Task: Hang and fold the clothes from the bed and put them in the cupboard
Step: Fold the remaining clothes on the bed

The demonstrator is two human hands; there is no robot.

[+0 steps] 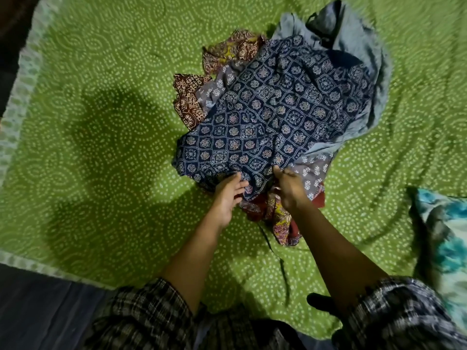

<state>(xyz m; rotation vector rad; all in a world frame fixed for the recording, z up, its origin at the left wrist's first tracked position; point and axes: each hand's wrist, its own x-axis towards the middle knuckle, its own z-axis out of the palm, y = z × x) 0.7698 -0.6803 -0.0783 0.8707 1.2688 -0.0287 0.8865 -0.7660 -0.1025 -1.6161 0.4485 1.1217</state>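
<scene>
On the bed [101, 72], the clothes heap [235, 51] lies mid-sheet, navy garment [278, 109] on top. Right hand [288, 188] pinches its near hem; left hand [228, 193], fingers fairly straight, touches the hem alongside, probably to lift it clear.

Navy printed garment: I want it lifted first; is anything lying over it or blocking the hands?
Nothing visible. The navy printed garment tops the pile; left hand touches its near edge, right hand pinches it.
</scene>
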